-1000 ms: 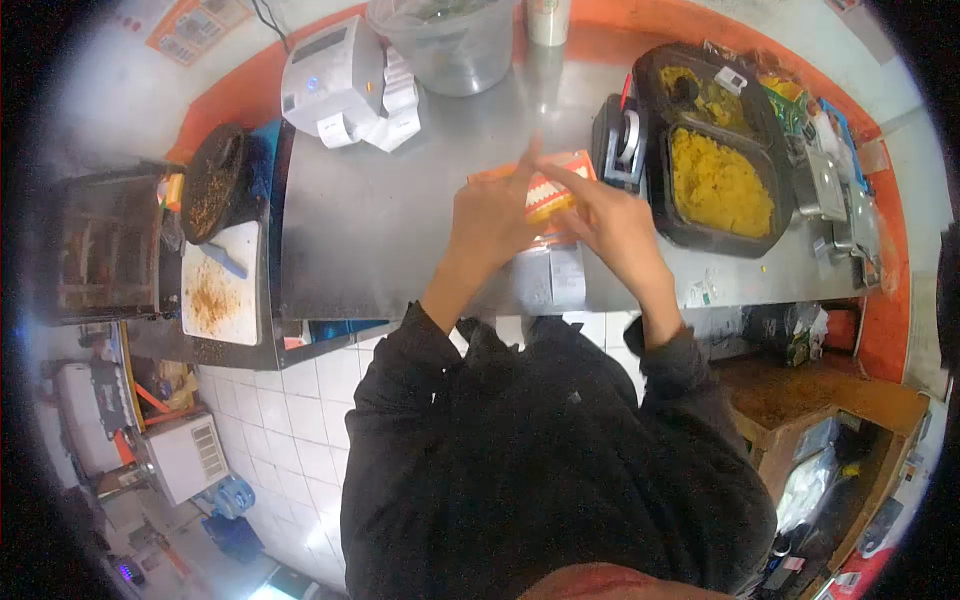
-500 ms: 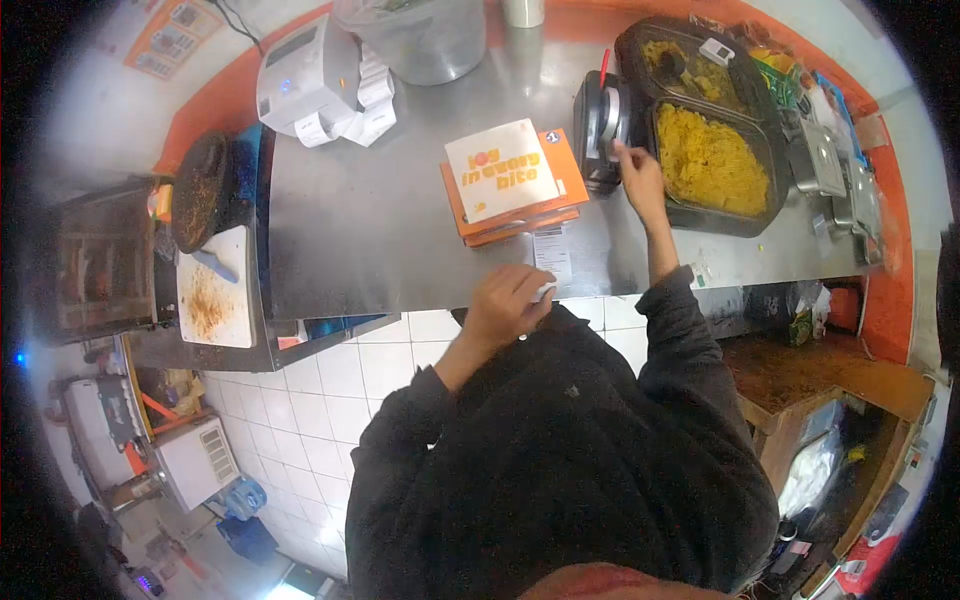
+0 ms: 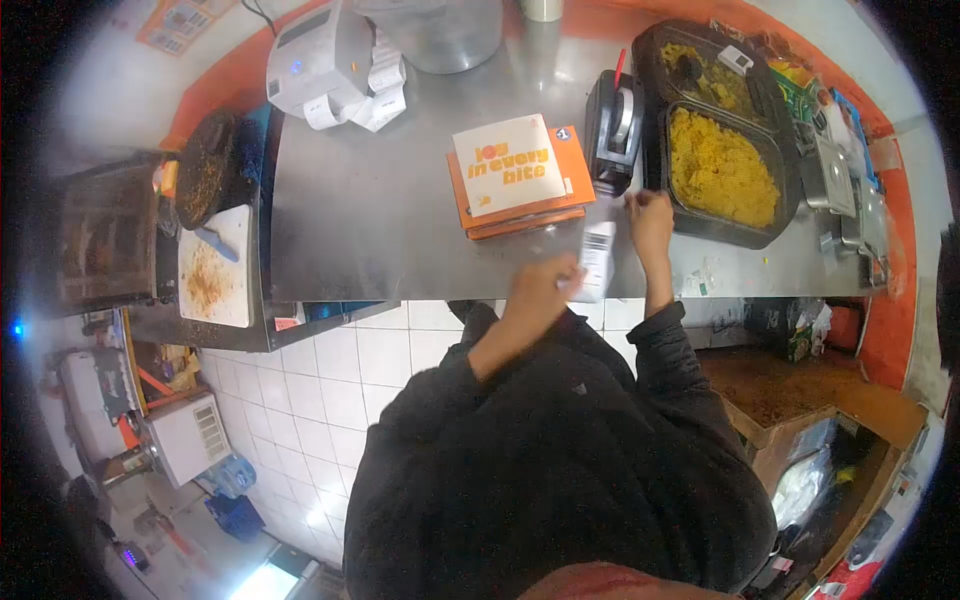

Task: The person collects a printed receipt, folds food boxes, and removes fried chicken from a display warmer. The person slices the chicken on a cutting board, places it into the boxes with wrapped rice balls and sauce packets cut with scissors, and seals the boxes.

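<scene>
My left hand [image 3: 543,290] is at the counter's front edge, its fingers closed on a printed receipt [image 3: 597,258] with a barcode. My right hand [image 3: 651,218] is just in front of a black tape dispenser [image 3: 615,135] and has its fingers pinched together. Whatever may be between those fingertips is too small to make out. Left of the dispenser lies a short stack of orange flat boxes [image 3: 580,190], with a white printed card [image 3: 510,165] on top.
A black two-part tray [image 3: 735,235] of yellow food stands right of the dispenser. At the back left are a label printer [image 3: 318,65] with curled paper and a clear tub [image 3: 450,40]. A white cutting board [image 3: 215,270] with a knife lies far left.
My left hand has moved right and lifted the receipt off the counter beside the boxes. My right hand has drawn back from the tape dispenser toward me.
</scene>
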A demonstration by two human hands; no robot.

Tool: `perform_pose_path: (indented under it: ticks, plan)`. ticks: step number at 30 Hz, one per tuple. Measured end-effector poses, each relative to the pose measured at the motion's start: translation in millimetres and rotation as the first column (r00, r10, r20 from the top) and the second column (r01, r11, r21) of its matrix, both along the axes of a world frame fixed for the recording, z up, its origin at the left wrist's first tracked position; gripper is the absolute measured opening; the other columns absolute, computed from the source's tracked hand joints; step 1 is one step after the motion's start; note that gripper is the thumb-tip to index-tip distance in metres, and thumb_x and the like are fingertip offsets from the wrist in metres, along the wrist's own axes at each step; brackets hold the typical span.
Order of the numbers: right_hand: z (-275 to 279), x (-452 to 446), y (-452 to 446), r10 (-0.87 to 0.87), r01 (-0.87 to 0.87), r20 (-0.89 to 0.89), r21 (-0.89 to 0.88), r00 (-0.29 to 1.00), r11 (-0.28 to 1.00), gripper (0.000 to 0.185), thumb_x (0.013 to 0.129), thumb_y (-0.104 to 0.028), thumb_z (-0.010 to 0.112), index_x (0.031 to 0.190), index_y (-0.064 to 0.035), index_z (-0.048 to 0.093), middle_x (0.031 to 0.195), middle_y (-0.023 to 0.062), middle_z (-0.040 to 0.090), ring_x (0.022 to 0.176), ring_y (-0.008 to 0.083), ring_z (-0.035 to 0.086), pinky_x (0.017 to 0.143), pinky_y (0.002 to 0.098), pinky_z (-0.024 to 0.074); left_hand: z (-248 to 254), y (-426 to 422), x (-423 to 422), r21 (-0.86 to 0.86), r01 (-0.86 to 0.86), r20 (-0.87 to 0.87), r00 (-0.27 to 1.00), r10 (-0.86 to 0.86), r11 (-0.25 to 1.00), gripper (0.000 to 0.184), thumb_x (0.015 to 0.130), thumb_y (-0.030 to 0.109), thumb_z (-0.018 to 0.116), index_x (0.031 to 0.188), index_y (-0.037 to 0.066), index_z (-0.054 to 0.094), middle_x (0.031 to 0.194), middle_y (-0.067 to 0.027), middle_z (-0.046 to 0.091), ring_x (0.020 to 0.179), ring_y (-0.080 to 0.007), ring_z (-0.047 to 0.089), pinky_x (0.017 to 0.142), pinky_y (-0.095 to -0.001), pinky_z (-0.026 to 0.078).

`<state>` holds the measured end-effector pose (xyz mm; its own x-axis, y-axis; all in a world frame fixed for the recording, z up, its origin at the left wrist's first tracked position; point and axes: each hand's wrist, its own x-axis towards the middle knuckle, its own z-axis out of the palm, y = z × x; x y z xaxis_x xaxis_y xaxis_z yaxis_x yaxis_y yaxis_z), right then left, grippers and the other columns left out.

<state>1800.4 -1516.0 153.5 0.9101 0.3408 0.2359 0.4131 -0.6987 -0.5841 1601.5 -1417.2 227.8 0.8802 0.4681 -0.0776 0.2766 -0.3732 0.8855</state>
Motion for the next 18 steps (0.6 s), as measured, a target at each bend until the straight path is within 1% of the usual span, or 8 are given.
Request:
perform_pose_path:
  ticks: [1, 3, 4, 6, 10, 13, 16, 18]
  plan:
    - [-5, -3, -10, -0.006, 0.006, 0.003, 0.003, 1.000, 1.000, 0.023, 0.082, -0.021, 0.064, 0.075, 0.0009, 0.063, 0.068, 0.0181, 0.058, 0.076, 0.0379, 0.058, 0.066, 0.0432, 0.0434, 23, -5, -2, 0.372, 0.017, 0.117, 0.991, -0.064, 0.928, 0.017, 0.081, 0.023, 0.066, 0.078, 0.007, 0.062, 0.064, -0.0072, 0.060, 0.050, -0.0156, 0.057, 0.051, -0.0312, 0.043]
    - [-14, -2, -21, -0.015, 0.013, -0.082, -0.018, 0.997, 1.000, 0.019, 0.080, -0.018, 0.064, 0.077, 0.0007, 0.064, 0.071, 0.0204, 0.061, 0.075, 0.0419, 0.058, 0.065, 0.0457, 0.0443, 65, 15, 0, 0.390, -0.146, 0.266, 0.963, 0.040, 0.909, 0.016, 0.080, 0.023, 0.067, 0.078, 0.008, 0.062, 0.063, -0.0073, 0.059, 0.050, -0.0157, 0.055, 0.050, -0.0306, 0.042]
    - [-20, -2, -22, 0.076, -0.075, -0.002, 0.112, 0.997, 0.991, 0.020, 0.082, -0.020, 0.064, 0.080, 0.0003, 0.066, 0.064, 0.0149, 0.062, 0.056, 0.0319, 0.059, 0.056, 0.0394, 0.0448, 78, 25, -2, 0.374, -0.308, 0.399, 0.905, 0.148, 0.875, 0.015, 0.079, 0.022, 0.068, 0.079, 0.009, 0.062, 0.061, -0.0074, 0.058, 0.050, -0.0157, 0.054, 0.050, -0.0301, 0.041]
    - [28, -13, -6, 0.149, -0.099, -0.222, 0.221, 0.964, 0.970, 0.020, 0.083, -0.020, 0.064, 0.081, -0.0003, 0.066, 0.060, 0.0102, 0.059, 0.050, 0.0227, 0.054, 0.050, 0.0337, 0.0420, 89, 59, 13, 0.265, -0.453, 0.120, 0.891, 0.437, 0.851, 0.016, 0.078, 0.022, 0.068, 0.088, 0.011, 0.063, 0.069, -0.0043, 0.060, 0.062, -0.0155, 0.056, 0.064, -0.0321, 0.042]
    - [124, -13, 34, 0.544, -0.282, -0.513, 0.503, 0.664, 0.817, 0.019, 0.087, -0.020, 0.061, 0.089, -0.0032, 0.069, 0.054, 0.0001, 0.053, 0.043, 0.0023, 0.038, 0.039, 0.0195, 0.0298, 55, 94, 28, 0.418, -0.475, 0.201, 0.880, 0.431, 0.774, 0.029, 0.077, 0.026, 0.068, 0.102, 0.014, 0.061, 0.095, -0.0040, 0.059, 0.085, -0.0176, 0.055, 0.084, -0.0383, 0.036]
    - [166, -14, 74, 0.705, -0.483, -0.470, 0.517, 0.530, 0.707, 0.021, 0.088, -0.018, 0.060, 0.104, -0.0057, 0.067, 0.054, 0.0000, 0.053, 0.042, 0.0027, 0.037, 0.039, 0.0189, 0.0282, 46, 96, 23, 0.549, -0.483, 0.252, 0.874, 0.416, 0.682, 0.038, 0.077, 0.030, 0.067, 0.112, 0.020, 0.059, 0.120, -0.0055, 0.046, 0.108, -0.0242, 0.044, 0.096, -0.0442, 0.026]
    - [161, 5, 116, 0.854, -0.706, -0.415, 0.499, 0.313, 0.502, 0.044, 0.082, -0.018, 0.067, 0.123, -0.0071, 0.056, 0.056, 0.0040, 0.056, 0.041, 0.0072, 0.044, 0.039, 0.0228, 0.0358, 34, 103, 25, 0.598, -0.399, 0.207, 0.915, 0.346, 0.695, 0.037, 0.076, 0.032, 0.066, 0.112, 0.024, 0.059, 0.128, -0.0075, 0.038, 0.118, -0.0311, 0.034, 0.098, -0.0464, 0.025]
    - [159, 4, 132, 0.795, -0.825, -0.261, -0.008, 0.547, 0.565, 0.065, 0.075, -0.012, 0.072, 0.133, -0.0079, 0.044, 0.052, 0.0060, 0.049, 0.043, 0.0113, 0.045, 0.041, 0.0278, 0.0390, 33, 105, 23, 0.592, -0.382, 0.193, 0.922, 0.336, 0.710, 0.033, 0.077, 0.031, 0.065, 0.109, 0.027, 0.060, 0.128, -0.0077, 0.039, 0.122, -0.0324, 0.028, 0.100, -0.0475, 0.024]
